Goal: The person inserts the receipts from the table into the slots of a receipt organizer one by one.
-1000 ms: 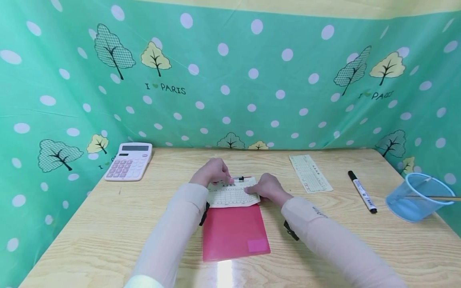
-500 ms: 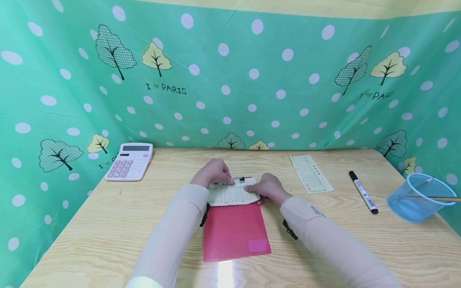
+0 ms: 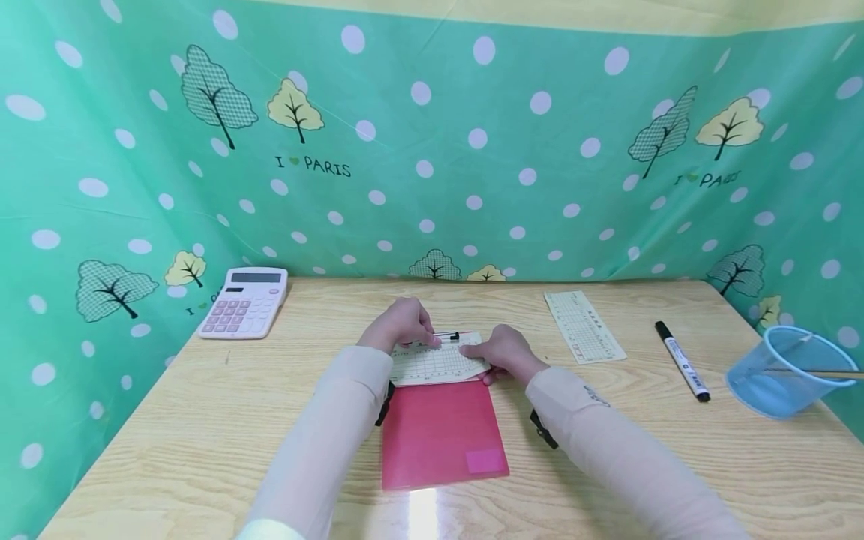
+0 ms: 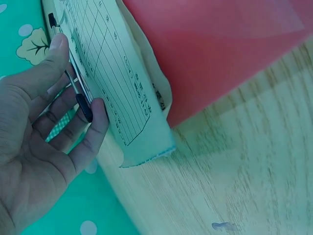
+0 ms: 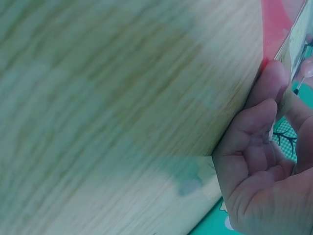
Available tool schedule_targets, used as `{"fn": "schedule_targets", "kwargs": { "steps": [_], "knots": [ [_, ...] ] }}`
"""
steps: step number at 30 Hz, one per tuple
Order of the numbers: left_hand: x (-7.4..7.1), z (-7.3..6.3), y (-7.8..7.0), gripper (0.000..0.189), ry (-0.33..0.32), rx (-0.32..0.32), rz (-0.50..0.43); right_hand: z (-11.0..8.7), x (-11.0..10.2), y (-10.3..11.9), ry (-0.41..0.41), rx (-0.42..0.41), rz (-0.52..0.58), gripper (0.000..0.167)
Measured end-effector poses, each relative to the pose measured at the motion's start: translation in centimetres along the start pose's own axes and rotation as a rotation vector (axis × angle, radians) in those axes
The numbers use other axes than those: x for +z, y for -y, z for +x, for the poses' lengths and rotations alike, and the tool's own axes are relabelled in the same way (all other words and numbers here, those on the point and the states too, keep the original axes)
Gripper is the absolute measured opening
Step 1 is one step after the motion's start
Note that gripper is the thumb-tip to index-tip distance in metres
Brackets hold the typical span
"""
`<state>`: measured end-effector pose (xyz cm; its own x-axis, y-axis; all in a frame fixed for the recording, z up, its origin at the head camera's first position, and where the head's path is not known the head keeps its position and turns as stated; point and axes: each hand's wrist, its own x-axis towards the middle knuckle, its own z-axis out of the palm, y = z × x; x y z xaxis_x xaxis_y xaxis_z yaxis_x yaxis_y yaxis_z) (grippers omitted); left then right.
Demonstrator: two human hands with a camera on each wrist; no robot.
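A red folder (image 3: 442,435) lies flat in front of me, with printed paper slips (image 3: 429,367) across its upper part. The slips' near edges curl upward in the left wrist view. At the folder's top is a metal clip (image 4: 84,107) with black-tipped ends. My left hand (image 3: 403,325) grips this clip between thumb and fingers at the slips' top edge. My right hand (image 3: 511,352) pinches the right side of the slips, its thumb on top and its fingers beneath. The fingers partly hide the clip, so how far it is raised is hard to tell.
Another printed slip (image 3: 585,327) lies to the right on the wooden table (image 3: 283,427). Beyond it are a black-capped marker (image 3: 682,361) and a blue mesh cup (image 3: 776,375) with a pencil-like stick. A calculator (image 3: 244,304) sits back left. A green curtain (image 3: 432,135) hangs behind.
The slips' lower edge has shifted slightly up toward the clip, and their right part has moved a little right. Both hands stay nearly in place.
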<state>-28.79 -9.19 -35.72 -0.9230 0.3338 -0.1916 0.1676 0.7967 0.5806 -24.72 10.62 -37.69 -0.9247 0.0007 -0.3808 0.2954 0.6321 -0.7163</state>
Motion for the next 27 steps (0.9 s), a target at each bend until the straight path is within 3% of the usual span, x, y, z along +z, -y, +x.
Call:
{"fn": "schedule_targets", "kwargs": {
  "steps": [14,27],
  "knots": [
    [0.09,-0.11,0.0,0.016,-0.006,0.009,0.006,-0.29,-0.15,0.19,0.01,0.028,-0.019,0.031],
    [0.49,-0.07,0.15,0.019,-0.044,0.004,0.028,-0.24,-0.28,-0.23,0.016,0.004,-0.002,0.031]
  ]
}}
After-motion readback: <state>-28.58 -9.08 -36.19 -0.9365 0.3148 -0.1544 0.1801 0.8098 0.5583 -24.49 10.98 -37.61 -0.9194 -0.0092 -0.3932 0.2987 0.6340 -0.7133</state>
